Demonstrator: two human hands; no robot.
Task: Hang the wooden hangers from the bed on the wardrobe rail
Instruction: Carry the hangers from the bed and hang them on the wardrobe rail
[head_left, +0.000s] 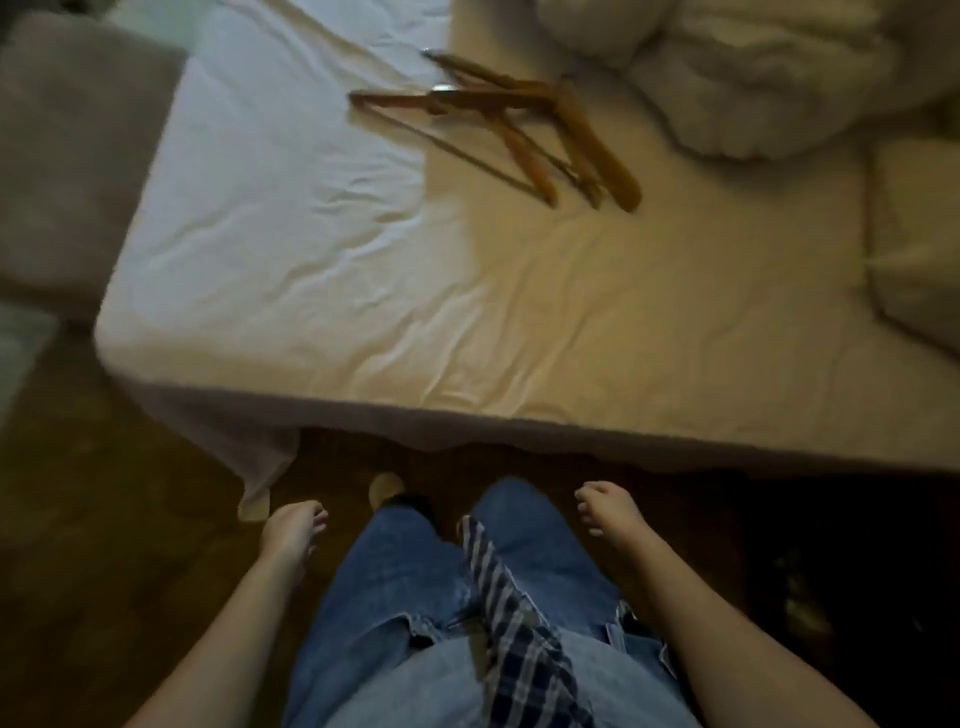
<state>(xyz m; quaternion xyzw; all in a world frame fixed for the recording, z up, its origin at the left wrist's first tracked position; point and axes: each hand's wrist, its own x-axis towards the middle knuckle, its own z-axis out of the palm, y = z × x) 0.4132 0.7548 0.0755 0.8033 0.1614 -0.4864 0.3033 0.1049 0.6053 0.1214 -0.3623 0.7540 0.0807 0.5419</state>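
Observation:
A loose pile of wooden hangers with metal hooks lies on the bed, toward its far middle, on the white sheet. My left hand hangs low beside my left leg, fingers loosely curled, holding nothing. My right hand hangs beside my right leg, fingers also loosely curled and empty. Both hands are well short of the bed's near edge and far from the hangers. No wardrobe or rail is in view.
A crumpled white duvet lies at the bed's far right, a pillow at the right edge. A grey upholstered piece stands left of the bed. Wooden floor lies under my feet; sheet corner hangs down at left.

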